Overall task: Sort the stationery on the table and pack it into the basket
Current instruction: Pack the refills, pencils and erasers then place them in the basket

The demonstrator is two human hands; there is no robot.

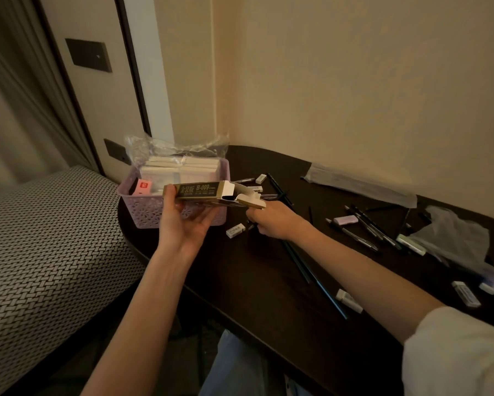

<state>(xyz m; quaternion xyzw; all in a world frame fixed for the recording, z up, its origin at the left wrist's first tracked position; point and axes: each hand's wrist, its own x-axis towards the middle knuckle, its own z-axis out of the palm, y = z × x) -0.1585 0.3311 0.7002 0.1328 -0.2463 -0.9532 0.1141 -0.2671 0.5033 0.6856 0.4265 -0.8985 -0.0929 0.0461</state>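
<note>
My left hand grips a gold pen box marked B-009, held level in front of the lilac basket; the box's right end flap is open. My right hand is curled around a bundle of thin black pens whose tips point into the box's open end. The basket sits at the table's left end and holds white packs in clear plastic and a pink eraser. Loose pens and several white erasers lie scattered on the dark table.
A clear plastic sleeve lies near the wall and a crumpled plastic bag at the right. More erasers rest near the front edge. A woven-pattern seat stands left of the table. The wall runs close behind.
</note>
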